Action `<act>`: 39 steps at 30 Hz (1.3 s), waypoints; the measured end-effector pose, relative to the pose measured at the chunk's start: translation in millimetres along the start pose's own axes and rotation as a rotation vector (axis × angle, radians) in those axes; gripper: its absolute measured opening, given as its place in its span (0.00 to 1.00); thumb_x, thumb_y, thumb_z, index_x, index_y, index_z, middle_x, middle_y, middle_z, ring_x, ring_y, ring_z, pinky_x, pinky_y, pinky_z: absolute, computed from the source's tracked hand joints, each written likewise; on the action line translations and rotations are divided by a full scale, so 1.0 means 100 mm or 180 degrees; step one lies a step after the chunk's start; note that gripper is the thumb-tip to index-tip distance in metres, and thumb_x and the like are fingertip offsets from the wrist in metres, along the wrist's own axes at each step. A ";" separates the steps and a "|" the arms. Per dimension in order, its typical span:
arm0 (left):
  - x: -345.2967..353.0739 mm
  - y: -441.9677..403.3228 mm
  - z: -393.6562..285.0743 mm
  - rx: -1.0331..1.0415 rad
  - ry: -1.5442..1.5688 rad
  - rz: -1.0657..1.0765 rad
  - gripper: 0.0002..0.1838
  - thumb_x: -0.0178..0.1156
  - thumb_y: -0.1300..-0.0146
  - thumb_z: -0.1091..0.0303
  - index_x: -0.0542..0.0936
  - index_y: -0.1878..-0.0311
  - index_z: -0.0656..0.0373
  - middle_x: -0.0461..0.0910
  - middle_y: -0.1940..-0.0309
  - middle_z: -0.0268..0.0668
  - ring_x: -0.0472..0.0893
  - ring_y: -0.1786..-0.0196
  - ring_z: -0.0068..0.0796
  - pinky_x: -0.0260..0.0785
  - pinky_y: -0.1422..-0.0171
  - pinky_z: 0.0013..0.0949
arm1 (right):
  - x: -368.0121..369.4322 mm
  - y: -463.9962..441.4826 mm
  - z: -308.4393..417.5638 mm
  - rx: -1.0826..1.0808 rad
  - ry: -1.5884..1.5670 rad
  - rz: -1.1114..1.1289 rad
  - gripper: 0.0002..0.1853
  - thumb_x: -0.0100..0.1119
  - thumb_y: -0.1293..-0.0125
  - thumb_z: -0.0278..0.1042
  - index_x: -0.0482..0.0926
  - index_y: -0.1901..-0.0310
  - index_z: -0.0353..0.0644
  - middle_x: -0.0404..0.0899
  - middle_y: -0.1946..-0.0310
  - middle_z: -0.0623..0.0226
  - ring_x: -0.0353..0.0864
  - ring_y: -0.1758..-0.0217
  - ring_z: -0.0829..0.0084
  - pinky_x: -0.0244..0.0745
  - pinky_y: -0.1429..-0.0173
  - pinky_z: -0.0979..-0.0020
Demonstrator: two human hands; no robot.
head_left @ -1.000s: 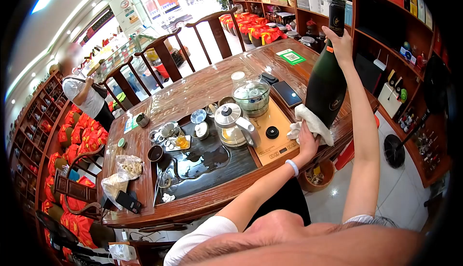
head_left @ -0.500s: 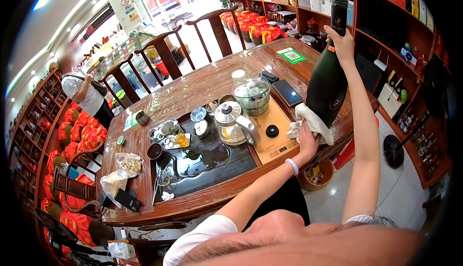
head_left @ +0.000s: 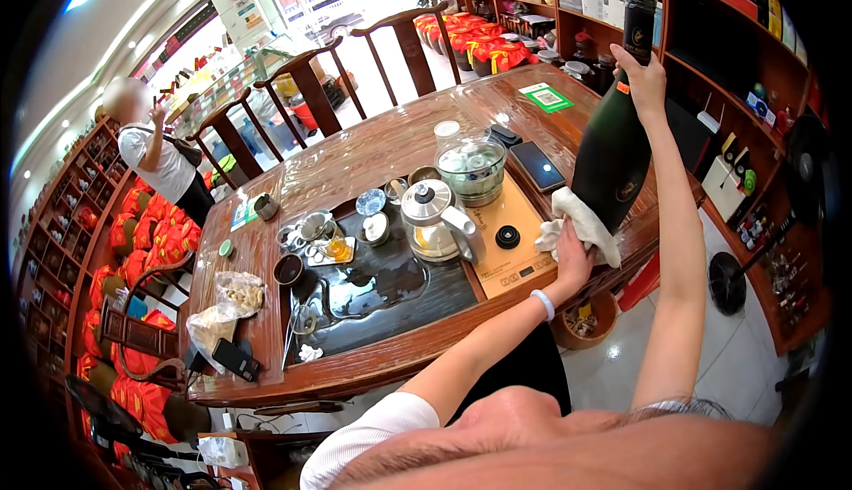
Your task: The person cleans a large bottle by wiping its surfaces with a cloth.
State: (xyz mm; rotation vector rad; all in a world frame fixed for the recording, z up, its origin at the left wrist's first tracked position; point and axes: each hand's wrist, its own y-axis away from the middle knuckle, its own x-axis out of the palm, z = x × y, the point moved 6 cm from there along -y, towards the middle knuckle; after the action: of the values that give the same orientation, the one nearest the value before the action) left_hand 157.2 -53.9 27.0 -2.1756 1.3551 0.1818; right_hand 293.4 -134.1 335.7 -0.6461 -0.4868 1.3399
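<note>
A large dark green bottle stands tilted at the table's right end, its neck leaning up and right. My right hand is wrapped round the bottle just below its neck. Low on the bottle's near side, my left hand holds a white cloth pressed against the glass. The fingertips of that hand are partly covered by the cloth. A pale bracelet circles my left wrist. Just left of the bottle lies a phone.
The wooden table bears a dark tea tray, a glass kettle and a glass bowl of cups. Chairs line its far side. A person stands at the left. A wooden bin sits below the right end.
The whole view has shifted slightly, moving the table a little in frame. Both hands keep their hold on the bottle and cloth. The person at the left has raised a hand.
</note>
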 end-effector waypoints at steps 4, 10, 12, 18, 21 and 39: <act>0.00 0.01 -0.01 0.0027 -0.0068 -0.0026 0.49 0.65 0.52 0.75 0.44 0.31 0.69 0.52 0.33 0.57 0.55 0.32 0.57 0.47 0.28 0.46 | 0.00 0.01 0.00 0.0030 -0.0103 0.0061 0.17 0.68 0.46 0.45 0.75 0.69 0.39 0.76 0.78 0.72 0.77 0.75 0.81 0.72 0.68 0.78; 0.01 0.02 -0.01 0.0030 -0.0103 -0.0021 0.50 0.65 0.52 0.76 0.43 0.31 0.69 0.52 0.33 0.57 0.54 0.32 0.56 0.46 0.28 0.45 | 0.01 0.00 -0.01 0.0069 -0.0129 0.0091 0.17 0.68 0.46 0.45 0.75 0.69 0.40 0.76 0.78 0.72 0.78 0.74 0.82 0.72 0.67 0.78; 0.01 0.02 -0.01 0.0035 -0.0122 -0.0032 0.50 0.66 0.52 0.75 0.43 0.31 0.70 0.52 0.33 0.57 0.55 0.32 0.56 0.47 0.28 0.45 | 0.00 0.00 -0.01 0.0054 -0.0116 0.0068 0.17 0.68 0.46 0.45 0.75 0.69 0.40 0.76 0.78 0.72 0.78 0.74 0.81 0.72 0.67 0.78; -0.01 0.02 -0.02 0.0059 -0.0141 -0.0058 0.50 0.66 0.52 0.75 0.44 0.31 0.69 0.53 0.34 0.57 0.56 0.33 0.57 0.48 0.28 0.45 | 0.00 0.01 0.00 0.0030 -0.0094 0.0070 0.17 0.68 0.46 0.45 0.75 0.69 0.39 0.76 0.78 0.71 0.77 0.75 0.81 0.72 0.68 0.78; -0.01 0.02 -0.01 0.0036 -0.0070 -0.0070 0.50 0.66 0.52 0.75 0.44 0.31 0.69 0.53 0.34 0.57 0.56 0.33 0.58 0.49 0.29 0.46 | 0.00 0.00 -0.01 0.0019 -0.0105 0.0060 0.17 0.68 0.46 0.45 0.75 0.69 0.39 0.76 0.78 0.71 0.77 0.75 0.82 0.72 0.68 0.78; 0.02 0.02 0.01 0.0012 -0.0098 -0.0033 0.49 0.66 0.52 0.74 0.45 0.31 0.69 0.52 0.34 0.57 0.55 0.32 0.58 0.47 0.28 0.46 | -0.01 0.00 -0.01 -0.0051 0.0002 -0.0024 0.17 0.68 0.45 0.45 0.75 0.70 0.39 0.76 0.78 0.72 0.77 0.76 0.81 0.72 0.69 0.77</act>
State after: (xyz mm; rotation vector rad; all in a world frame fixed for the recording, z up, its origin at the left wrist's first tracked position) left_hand 156.2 -55.4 24.7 -2.1677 1.3258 0.2078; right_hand 294.0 -134.8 334.7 -0.6572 -0.4994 1.3297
